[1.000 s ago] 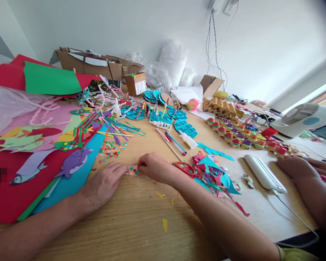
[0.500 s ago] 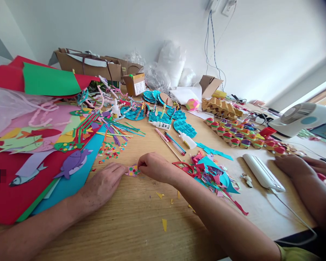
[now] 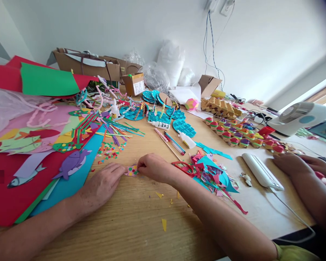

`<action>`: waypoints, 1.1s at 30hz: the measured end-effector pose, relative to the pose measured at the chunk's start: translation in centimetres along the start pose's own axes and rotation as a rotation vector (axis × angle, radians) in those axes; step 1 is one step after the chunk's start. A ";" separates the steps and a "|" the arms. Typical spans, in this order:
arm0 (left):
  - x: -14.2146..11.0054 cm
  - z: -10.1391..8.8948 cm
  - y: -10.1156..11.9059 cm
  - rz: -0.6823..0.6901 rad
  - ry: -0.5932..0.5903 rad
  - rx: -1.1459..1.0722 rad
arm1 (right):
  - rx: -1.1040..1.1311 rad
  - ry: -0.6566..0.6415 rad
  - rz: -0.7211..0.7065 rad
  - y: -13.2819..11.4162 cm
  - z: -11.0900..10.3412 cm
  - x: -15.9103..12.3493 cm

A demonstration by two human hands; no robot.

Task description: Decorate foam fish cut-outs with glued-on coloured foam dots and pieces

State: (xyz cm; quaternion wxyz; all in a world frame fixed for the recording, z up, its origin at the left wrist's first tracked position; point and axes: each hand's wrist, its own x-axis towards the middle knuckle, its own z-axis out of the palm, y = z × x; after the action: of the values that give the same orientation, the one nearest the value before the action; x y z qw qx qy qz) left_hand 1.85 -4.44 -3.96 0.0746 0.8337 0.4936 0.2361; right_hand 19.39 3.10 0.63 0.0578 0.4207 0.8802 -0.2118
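Observation:
A small pink paper cut-out with coloured dots (image 3: 132, 170) lies flat on the wooden table (image 3: 141, 224). My left hand (image 3: 101, 185) rests palm down on the table with its fingertips pressing the cut-out's left edge. My right hand (image 3: 154, 167) is curled, its fingertips pinched on the cut-out's right edge. Red scissors (image 3: 185, 168) lie just right of my right wrist, on a heap of paper scraps (image 3: 210, 174).
Coloured foam sheets with paper fish (image 3: 32, 156) cover the left. Glue bottles (image 3: 187, 139), pencils, teal trays and decorated egg-carton cups (image 3: 233, 134) sit further back. Another person's hands (image 3: 296, 165) work at the right beside a white device (image 3: 260, 171) and a fan (image 3: 299, 117).

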 end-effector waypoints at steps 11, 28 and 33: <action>-0.1 0.1 -0.1 0.020 -0.007 0.018 | 0.008 0.016 -0.002 0.0 0.1 0.3; -0.2 0.5 -0.3 0.024 0.001 -0.007 | 0.027 0.020 0.002 0.1 0.1 0.1; -0.2 0.5 -0.4 0.017 -0.002 -0.019 | 0.033 0.014 -0.004 0.2 0.4 0.1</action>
State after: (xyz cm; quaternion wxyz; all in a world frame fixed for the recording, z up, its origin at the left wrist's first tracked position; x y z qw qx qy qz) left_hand 1.71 -4.35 -4.60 0.0811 0.8373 0.4841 0.2408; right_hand 19.45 3.19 0.18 0.0446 0.4214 0.8778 -0.2235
